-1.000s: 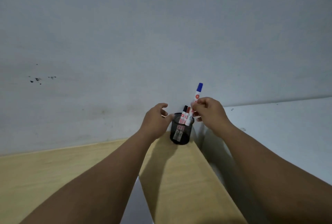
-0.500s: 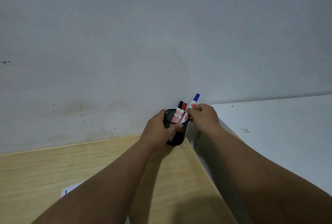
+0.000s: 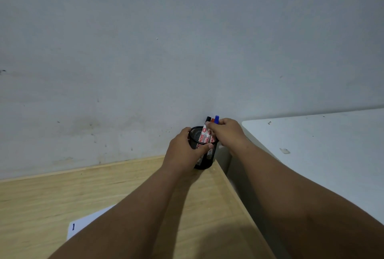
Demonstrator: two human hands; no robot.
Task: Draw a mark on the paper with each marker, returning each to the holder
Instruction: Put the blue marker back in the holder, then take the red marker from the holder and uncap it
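From the head camera I see my left hand point(image 3: 182, 150) wrapped around the black mesh holder point(image 3: 204, 154), its fingers point(image 3: 204, 146) curled across the front of the mesh and gripping it. The holder stands upright at the far right corner of the wooden desk point(image 3: 62, 196), close against the grey wall point(image 3: 187, 40).

My right hand point(image 3: 227, 134) is over the holder's rim, its fingers closed on the blue marker point(image 3: 217, 119), of which only the blue cap shows above my knuckles. Just left of it, the black marker point(image 3: 208, 119) and the red marker point(image 3: 212, 120) stand in the holder, their printed white barrels leaning to the right inside the mesh. I cannot tell whether the blue marker's lower end rests on the bottom.

The paper point(image 3: 83, 225) lies near the bottom left on the desk, partly hidden by my left forearm, with a short blue mark point(image 3: 73, 226) near its corner. A white surface point(image 3: 322, 154) sits to the right of the desk.
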